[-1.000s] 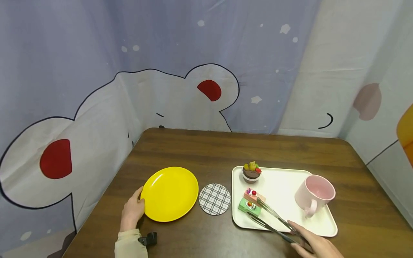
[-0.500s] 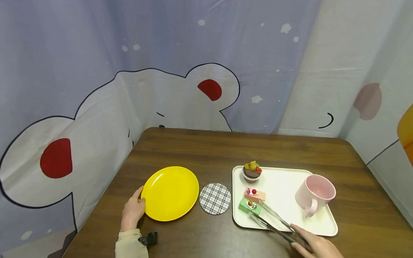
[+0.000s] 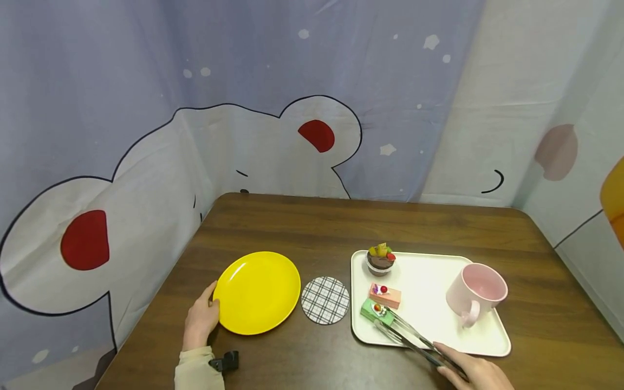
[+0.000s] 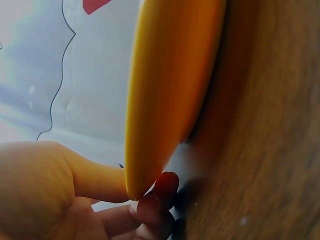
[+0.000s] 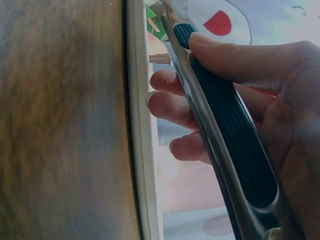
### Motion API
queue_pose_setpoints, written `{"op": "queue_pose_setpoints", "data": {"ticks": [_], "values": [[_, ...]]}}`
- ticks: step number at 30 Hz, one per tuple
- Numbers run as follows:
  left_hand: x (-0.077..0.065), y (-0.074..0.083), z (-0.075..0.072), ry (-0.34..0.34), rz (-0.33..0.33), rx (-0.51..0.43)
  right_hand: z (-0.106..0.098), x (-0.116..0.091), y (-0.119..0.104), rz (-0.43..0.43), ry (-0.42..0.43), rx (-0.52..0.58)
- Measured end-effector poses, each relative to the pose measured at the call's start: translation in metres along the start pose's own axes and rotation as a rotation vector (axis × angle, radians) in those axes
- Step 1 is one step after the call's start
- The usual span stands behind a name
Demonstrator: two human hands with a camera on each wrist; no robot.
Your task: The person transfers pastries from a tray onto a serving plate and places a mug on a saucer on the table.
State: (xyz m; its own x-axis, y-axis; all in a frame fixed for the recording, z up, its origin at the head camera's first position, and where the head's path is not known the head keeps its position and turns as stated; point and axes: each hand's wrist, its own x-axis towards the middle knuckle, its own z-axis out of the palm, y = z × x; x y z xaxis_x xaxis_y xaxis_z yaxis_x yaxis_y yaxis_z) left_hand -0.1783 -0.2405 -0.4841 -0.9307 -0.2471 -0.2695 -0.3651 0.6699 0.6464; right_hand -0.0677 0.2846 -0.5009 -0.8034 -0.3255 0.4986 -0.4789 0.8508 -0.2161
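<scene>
In the head view, my left hand pinches the left rim of a round yellow plate. The left wrist view has the thumb on the top side of the plate's edge and fingertips underneath. My right hand grips metal tongs with dark grip inserts. The tong tips sit at either side of a green cake slice, at its right end. Just behind it lies a pink cake slice. Both slices are on a cream rectangular tray.
A chocolate cupcake topped with fruit stands at the tray's back left corner. On the tray's right side is a pink mug, handle towards me. A round checked coaster lies between plate and tray. A printed curtain hangs behind the brown table.
The upper arm of the tongs has moved from the pink slice down to the green slice, and the tongs have narrowed around its end. The left hand and plate have stayed put.
</scene>
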Motion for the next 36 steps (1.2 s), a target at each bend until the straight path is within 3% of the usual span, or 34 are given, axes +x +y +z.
{"op": "queue_pose_setpoints", "data": {"ticks": [11,25,30,36], "values": [[0.0,-0.001,0.0,0.0,-0.007,-0.009,-0.001,-0.002,-0.002,-0.027,0.075,0.018],[-0.001,-0.001,0.002,0.033,-0.002,-0.022,-0.001,0.008,-0.016,0.023,0.178,-0.012],[-0.001,-0.003,0.002,0.053,0.01,-0.039,0.001,0.013,-0.023,0.085,0.227,0.013],[-0.001,-0.008,0.002,0.073,0.022,-0.041,0.007,0.025,-0.03,0.085,0.272,0.07]]}}
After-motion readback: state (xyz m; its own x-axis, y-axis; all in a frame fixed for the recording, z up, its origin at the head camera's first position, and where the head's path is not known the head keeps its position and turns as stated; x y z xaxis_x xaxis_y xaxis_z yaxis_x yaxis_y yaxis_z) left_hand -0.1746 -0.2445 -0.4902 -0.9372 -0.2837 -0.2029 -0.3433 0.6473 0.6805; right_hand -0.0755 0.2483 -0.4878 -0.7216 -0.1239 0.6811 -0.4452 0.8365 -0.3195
